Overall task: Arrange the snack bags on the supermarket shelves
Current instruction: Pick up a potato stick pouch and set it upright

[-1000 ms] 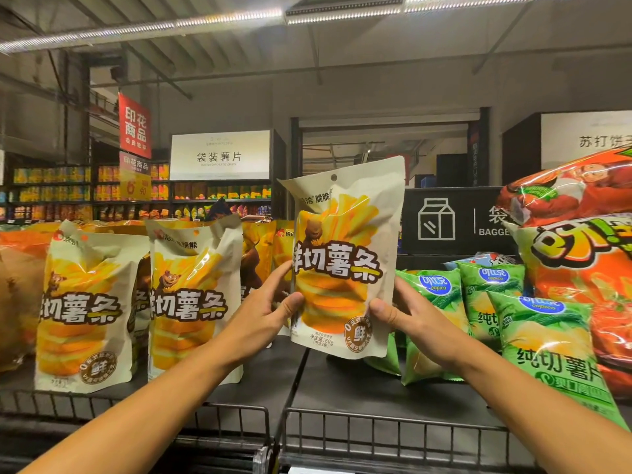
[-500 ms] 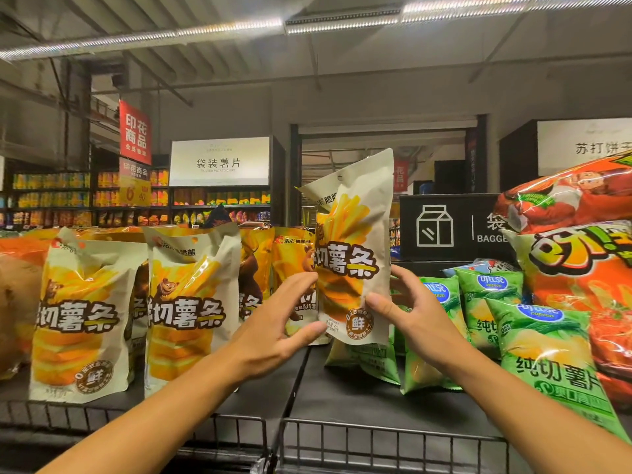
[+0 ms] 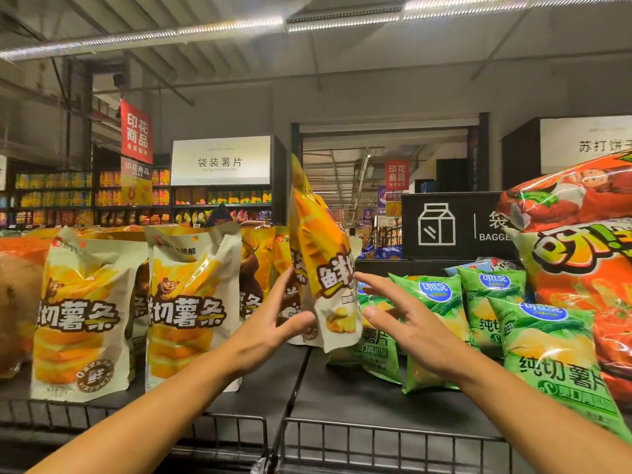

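A cream-and-yellow fries bag (image 3: 321, 254) stands upright between my hands, turned almost edge-on and leaning a little left, above the seam of the dark shelf (image 3: 342, 398). My left hand (image 3: 273, 323) is on its left side with straight fingers reaching up along the bag. On its right, my right hand (image 3: 407, 319) has its fingers spread, the fingertips at the bag's edge. Neither hand curls round it. Two matching fries bags (image 3: 191, 309) stand in a row to the left, with more behind.
Green chip bags (image 3: 554, 354) lean at the right of the shelf, beneath large orange snack bags (image 3: 581, 275). A wire rail (image 3: 376, 439) runs along the shelf front. A black sign (image 3: 451, 227) stands behind, and further aisles lie beyond.
The fries bag moved away from me toward the back of the shelf and twisted from front-facing to nearly edge-on. Both hands let go of their grip and opened beside it.
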Available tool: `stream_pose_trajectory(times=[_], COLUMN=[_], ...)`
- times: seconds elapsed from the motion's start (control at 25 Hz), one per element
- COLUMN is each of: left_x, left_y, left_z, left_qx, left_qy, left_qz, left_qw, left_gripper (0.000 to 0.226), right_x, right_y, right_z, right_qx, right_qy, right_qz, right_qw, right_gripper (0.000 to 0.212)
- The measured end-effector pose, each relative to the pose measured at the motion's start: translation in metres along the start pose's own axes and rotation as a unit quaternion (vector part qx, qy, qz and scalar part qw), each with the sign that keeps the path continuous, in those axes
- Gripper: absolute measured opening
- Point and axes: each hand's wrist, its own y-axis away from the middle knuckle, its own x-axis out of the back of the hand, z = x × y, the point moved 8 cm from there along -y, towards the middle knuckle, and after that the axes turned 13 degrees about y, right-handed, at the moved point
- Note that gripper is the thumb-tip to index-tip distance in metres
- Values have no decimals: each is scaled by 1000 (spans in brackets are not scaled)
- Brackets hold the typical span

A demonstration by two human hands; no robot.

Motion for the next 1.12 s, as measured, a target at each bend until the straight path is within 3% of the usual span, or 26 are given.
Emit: stream_pose_trajectory(times=[0.12, 0.28, 0.48, 0.64, 0.72, 0.8, 0.92, 1.12], left_x=[5, 10, 3, -5, -8, -9, -9, -6], left_y=[-3, 0, 2, 4, 6, 7, 5, 3], left_z=[-2, 0, 4, 6, 6, 8, 8, 8], left_qx=[5, 28, 32, 41, 49, 50, 44, 30], left_qy=[57, 53, 44, 49, 52, 52, 48, 39], left_qz=[26, 61, 35, -1, -13, -21, -26, -30], left_qw=[998, 996, 998, 998, 997, 997, 997, 998], left_gripper=[109, 88, 74, 71, 61, 58, 71, 80], right_x=[-4, -10, 3, -12, -19, -15, -1, 1], right_y=[2, 2, -2, 0, 1, 1, 1, 1], right_z=[0, -2, 4, 18, 17, 17, 20, 26], right_qx=[12, 13, -23, -85, -78, -82, -97, -115], right_qy=[49, 68, 0, -52, -66, -82, -91, -120], right_qz=[-24, -45, 43, -50, -79, -57, -8, -13], right_qw=[998, 997, 999, 994, 992, 992, 991, 986], right_gripper=[50, 50, 40, 87, 87, 90, 104, 104])
